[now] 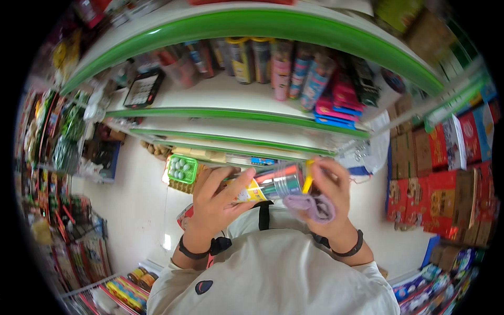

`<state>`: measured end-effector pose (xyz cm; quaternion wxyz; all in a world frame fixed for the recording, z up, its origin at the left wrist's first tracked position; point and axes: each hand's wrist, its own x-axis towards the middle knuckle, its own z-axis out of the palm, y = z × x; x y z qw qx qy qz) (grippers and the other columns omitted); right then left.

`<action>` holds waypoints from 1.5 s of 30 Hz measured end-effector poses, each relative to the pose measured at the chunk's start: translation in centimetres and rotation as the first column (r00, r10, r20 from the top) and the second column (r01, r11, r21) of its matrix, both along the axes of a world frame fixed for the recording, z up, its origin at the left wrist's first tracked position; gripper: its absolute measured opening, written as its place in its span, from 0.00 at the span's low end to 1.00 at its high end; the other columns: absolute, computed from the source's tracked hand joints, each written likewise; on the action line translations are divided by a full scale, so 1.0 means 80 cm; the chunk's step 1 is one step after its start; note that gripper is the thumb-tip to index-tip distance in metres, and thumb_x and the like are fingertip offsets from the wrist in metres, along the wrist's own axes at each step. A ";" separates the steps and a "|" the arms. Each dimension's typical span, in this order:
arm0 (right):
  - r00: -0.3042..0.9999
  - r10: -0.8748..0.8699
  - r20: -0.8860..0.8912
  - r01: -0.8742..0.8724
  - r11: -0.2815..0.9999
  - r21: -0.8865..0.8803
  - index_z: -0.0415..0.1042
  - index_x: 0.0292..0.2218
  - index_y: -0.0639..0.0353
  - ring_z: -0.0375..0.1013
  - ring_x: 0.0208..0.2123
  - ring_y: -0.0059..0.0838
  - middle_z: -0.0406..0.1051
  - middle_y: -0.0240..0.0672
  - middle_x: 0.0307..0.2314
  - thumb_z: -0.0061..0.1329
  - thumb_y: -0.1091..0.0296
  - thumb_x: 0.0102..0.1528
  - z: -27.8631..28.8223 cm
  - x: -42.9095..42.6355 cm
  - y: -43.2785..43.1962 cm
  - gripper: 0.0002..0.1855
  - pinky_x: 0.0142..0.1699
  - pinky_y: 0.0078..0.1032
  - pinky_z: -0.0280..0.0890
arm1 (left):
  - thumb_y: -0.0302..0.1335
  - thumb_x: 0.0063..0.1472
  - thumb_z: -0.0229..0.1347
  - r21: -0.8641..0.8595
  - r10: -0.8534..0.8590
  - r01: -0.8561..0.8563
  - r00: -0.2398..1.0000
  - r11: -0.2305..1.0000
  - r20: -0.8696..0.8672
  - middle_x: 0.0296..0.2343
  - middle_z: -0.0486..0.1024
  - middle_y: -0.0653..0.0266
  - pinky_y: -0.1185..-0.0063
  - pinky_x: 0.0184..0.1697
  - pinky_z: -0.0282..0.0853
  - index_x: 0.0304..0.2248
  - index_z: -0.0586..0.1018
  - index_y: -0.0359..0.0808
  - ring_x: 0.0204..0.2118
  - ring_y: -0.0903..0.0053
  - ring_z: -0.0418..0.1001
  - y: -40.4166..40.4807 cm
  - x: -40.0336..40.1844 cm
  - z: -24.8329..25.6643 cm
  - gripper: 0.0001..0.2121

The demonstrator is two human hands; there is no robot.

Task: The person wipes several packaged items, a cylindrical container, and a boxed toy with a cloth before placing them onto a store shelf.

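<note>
My left hand [220,197] is closed around a clear plastic tube of coloured pens [279,181], which lies nearly level before my chest. At the tube's right end, the fingers of my right hand [328,189] are at its yellow lid or handle [308,176]. A folded purple cloth [311,206] is also in my right hand, under the tube's lid end. Similar tubes, one with a yellow label [241,63] and one pink [281,73], stand upright on the shelf ahead.
Green-edged shelves [236,114] cross the front. A calculator [143,88] lies at the shelf's left, pink and blue packs [340,104] at its right. Below left is a green basket of eggs [182,169]. Red cartons [441,197] are stacked on the right.
</note>
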<state>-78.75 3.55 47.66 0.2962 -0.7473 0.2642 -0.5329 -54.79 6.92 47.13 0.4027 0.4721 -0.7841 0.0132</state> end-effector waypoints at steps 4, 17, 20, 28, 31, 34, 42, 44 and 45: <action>0.956 0.294 -0.004 -0.292 0.950 0.113 0.66 0.55 0.60 0.67 0.38 0.26 0.56 0.41 0.50 0.59 0.81 0.39 -0.007 0.049 -0.018 0.39 0.34 0.20 0.64 | 0.33 0.33 0.70 0.078 0.130 -0.124 0.988 0.989 -0.081 0.30 0.71 0.66 0.75 0.31 0.66 0.44 0.80 0.43 0.30 0.72 0.69 0.031 0.036 -0.005 0.32; 0.948 0.315 -0.042 -0.305 0.939 0.157 0.65 0.55 0.62 0.67 0.43 0.30 0.56 0.41 0.48 0.62 0.77 0.40 0.008 0.185 -0.050 0.40 0.44 0.23 0.66 | 0.31 0.36 0.70 0.211 0.035 0.008 0.979 0.978 -0.201 0.27 0.72 0.63 0.76 0.30 0.66 0.46 0.77 0.38 0.27 0.70 0.69 -0.001 0.175 -0.002 0.32; 0.991 0.119 -0.060 -0.106 0.977 0.187 0.66 0.55 0.60 0.66 0.44 0.31 0.56 0.42 0.48 0.64 0.76 0.39 0.007 0.197 -0.054 0.40 0.46 0.24 0.66 | 0.32 0.38 0.69 0.365 0.010 0.093 0.962 0.926 -0.272 0.30 0.72 0.63 0.75 0.34 0.64 0.50 0.75 0.42 0.30 0.69 0.69 -0.036 0.176 -0.007 0.34; 0.934 -0.311 -0.177 0.335 0.934 0.126 0.70 0.46 0.55 0.68 0.40 0.34 0.63 0.39 0.40 0.69 0.74 0.31 -0.011 0.174 -0.034 0.38 0.43 0.24 0.66 | 0.32 0.35 0.69 0.272 -0.359 0.363 0.931 0.891 -0.066 0.34 0.74 0.65 0.73 0.39 0.63 0.49 0.76 0.44 0.34 0.69 0.70 -0.114 0.192 -0.016 0.34; 0.827 -0.551 -0.110 0.562 0.812 0.155 0.69 0.44 0.56 0.66 0.37 0.26 0.62 0.37 0.40 0.67 0.77 0.32 -0.018 0.179 -0.003 0.35 0.35 0.18 0.64 | 0.32 0.35 0.70 0.289 -0.452 0.469 0.883 0.834 -0.129 0.34 0.74 0.63 0.73 0.39 0.64 0.48 0.76 0.42 0.35 0.67 0.71 -0.131 0.172 -0.020 0.34; 0.706 -0.708 -0.025 0.705 0.700 0.115 0.69 0.45 0.59 0.64 0.28 0.16 0.61 0.36 0.43 0.61 0.83 0.34 -0.030 0.178 0.022 0.33 0.28 0.11 0.60 | 0.33 0.36 0.70 0.336 -0.528 0.580 0.815 0.742 -0.241 0.34 0.74 0.64 0.73 0.39 0.64 0.50 0.75 0.44 0.34 0.69 0.71 -0.139 0.144 -0.023 0.35; 0.760 -0.627 -0.172 0.650 0.724 0.232 0.65 0.55 0.59 0.66 0.51 0.39 0.61 0.45 0.50 0.59 0.78 0.37 -0.022 0.119 0.056 0.41 0.53 0.29 0.64 | 0.37 0.36 0.70 0.218 -0.691 0.681 0.722 0.699 -0.035 0.35 0.75 0.65 0.73 0.38 0.65 0.48 0.76 0.44 0.35 0.69 0.72 -0.150 0.078 -0.021 0.34; 0.762 -0.620 -0.188 0.648 0.730 0.217 0.65 0.55 0.59 0.65 0.51 0.40 0.62 0.46 0.50 0.59 0.79 0.37 -0.017 0.102 0.056 0.41 0.53 0.29 0.63 | 0.37 0.36 0.70 0.189 -0.661 0.645 0.750 0.740 0.025 0.35 0.75 0.66 0.74 0.38 0.64 0.48 0.76 0.45 0.36 0.70 0.72 -0.150 0.063 -0.017 0.34; 0.766 -0.614 -0.193 0.643 0.737 0.209 0.65 0.55 0.59 0.65 0.52 0.40 0.62 0.46 0.49 0.59 0.79 0.37 -0.015 0.093 0.055 0.41 0.53 0.29 0.63 | 0.37 0.36 0.70 0.174 -0.640 0.624 0.766 0.762 0.056 0.36 0.75 0.66 0.74 0.38 0.64 0.49 0.75 0.45 0.37 0.70 0.72 -0.150 0.056 -0.016 0.35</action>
